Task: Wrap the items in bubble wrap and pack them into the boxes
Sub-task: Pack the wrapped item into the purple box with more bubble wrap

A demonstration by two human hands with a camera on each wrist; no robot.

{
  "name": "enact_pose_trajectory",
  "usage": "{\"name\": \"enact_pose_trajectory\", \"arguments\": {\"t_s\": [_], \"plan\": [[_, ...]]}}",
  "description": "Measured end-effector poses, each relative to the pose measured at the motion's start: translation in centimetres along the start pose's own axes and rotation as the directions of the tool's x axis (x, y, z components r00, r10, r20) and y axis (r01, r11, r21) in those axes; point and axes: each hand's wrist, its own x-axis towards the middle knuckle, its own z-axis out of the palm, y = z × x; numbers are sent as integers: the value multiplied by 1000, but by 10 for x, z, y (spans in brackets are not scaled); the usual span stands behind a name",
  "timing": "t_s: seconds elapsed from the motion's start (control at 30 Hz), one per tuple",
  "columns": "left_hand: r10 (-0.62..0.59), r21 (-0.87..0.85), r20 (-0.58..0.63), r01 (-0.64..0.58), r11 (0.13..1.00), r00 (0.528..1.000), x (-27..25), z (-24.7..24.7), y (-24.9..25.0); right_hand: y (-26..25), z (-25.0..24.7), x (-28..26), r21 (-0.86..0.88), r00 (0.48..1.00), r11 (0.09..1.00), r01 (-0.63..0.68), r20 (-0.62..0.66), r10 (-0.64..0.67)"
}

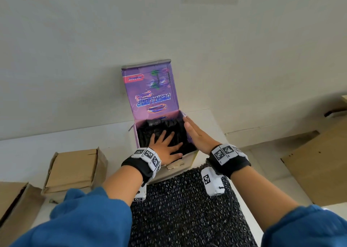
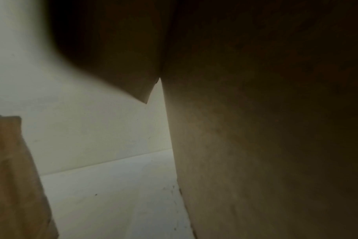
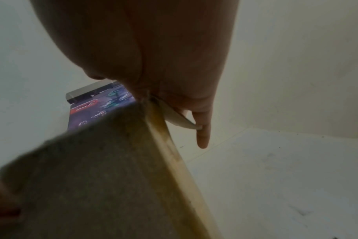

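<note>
A purple printed box [image 1: 150, 98] stands open against the wall, its lid [image 3: 96, 110] upright. Inside it lies an item wrapped in black bubble wrap [image 1: 169, 126]. My left hand [image 1: 165, 145] lies flat with spread fingers on top of the wrapped item, pressing it down. My right hand [image 1: 193, 134] rests with straight fingers along the box's right wall and side flap [image 3: 180, 119]. A sheet of black bubble wrap [image 1: 187, 209] lies on the table in front of the box. The left wrist view shows only the box's outer wall [image 2: 255, 145], dark and close.
A closed brown cardboard box [image 1: 75, 169] sits at the left, with another brown box [image 1: 13, 205] at the far left edge. A flat piece of cardboard [image 1: 319, 164] lies at the right. The white table [image 1: 56, 143] meets the wall just behind the purple box.
</note>
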Motion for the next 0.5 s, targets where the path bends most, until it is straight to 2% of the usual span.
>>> {"name": "enact_pose_trajectory", "arguments": {"t_s": [0.1, 0.17, 0.23, 0.3, 0.37, 0.43, 0.5], "plan": [[-17, 62, 23, 16, 998, 1000, 1, 1, 1, 2, -3, -2, -165, 995, 983, -74, 50, 83], [5, 11, -8, -5, 1000, 1000, 0, -5, 0, -1, -6, -4, -238, 993, 968, -79, 62, 96], [49, -152, -135, -69, 986, 990, -8, -14, -2, -6, -10, -9, -288, 995, 955, -67, 51, 85], [55, -294, -305, -149, 944, 951, -23, -25, -5, -11, -16, -18, -322, 999, 947, -22, 23, 31], [10, -350, -503, -214, 912, 864, -45, -29, -7, -16, -21, -31, -321, 1000, 947, -1, -15, -4], [-60, -388, -708, -317, 865, 703, -73, -22, -7, -15, -25, -46, -328, 999, 945, -7, -45, -9], [-155, -400, -825, -368, 840, 543, -106, -5, -4, -5, -25, -61, -362, 997, 932, 2, -74, -31]]}}
